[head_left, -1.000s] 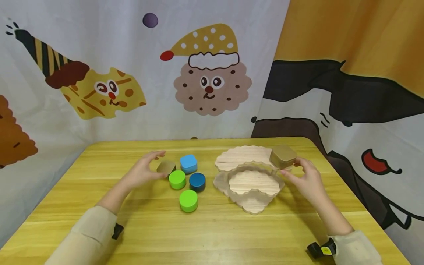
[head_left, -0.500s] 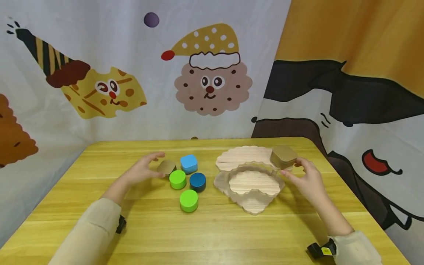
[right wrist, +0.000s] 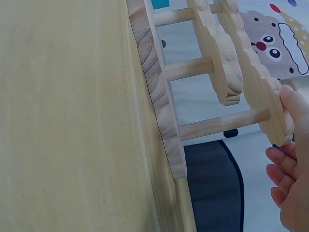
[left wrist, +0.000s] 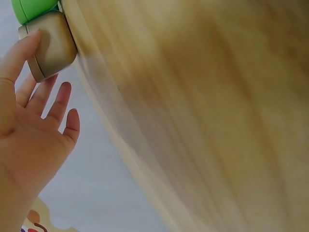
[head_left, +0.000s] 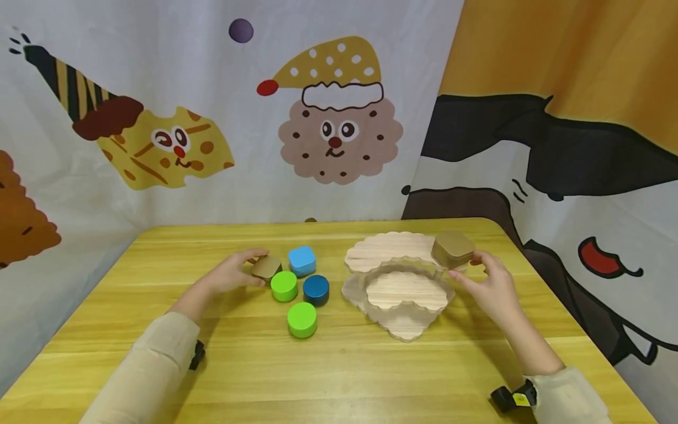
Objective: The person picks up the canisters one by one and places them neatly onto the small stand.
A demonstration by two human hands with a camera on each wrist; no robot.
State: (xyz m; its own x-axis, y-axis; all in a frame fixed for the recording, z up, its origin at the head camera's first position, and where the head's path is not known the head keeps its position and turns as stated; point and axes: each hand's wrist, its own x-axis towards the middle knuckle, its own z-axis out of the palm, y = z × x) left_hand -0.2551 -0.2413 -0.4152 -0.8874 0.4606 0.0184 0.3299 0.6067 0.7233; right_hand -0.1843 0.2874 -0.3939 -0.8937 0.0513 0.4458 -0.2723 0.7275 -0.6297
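Note:
My left hand (head_left: 249, 268) reaches to a small tan block (head_left: 267, 266) on the table and pinches it between thumb and forefinger. In the left wrist view the thumb (left wrist: 17, 58) presses the tan block (left wrist: 52, 46) while the other fingers stay straight. A three-tier scalloped wooden shelf (head_left: 405, 291) stands at the right. A second tan block (head_left: 452, 248) sits on its top tier, held by my right hand (head_left: 468, 268) between thumb and forefinger. The right wrist view shows the thumb (right wrist: 292, 104) at the top tier's edge of the shelf (right wrist: 159, 111); that block is out of frame.
Next to the left tan block lie a light blue block (head_left: 302, 260), a dark blue round block (head_left: 316, 290) and two green round blocks (head_left: 283, 285) (head_left: 302, 319). The yellow wooden table (head_left: 339, 371) is backed by cartoon-printed curtains.
My left hand has closed in on the tan block on the table; thumb and forefinger now touch it. The right hand and its block have not moved.

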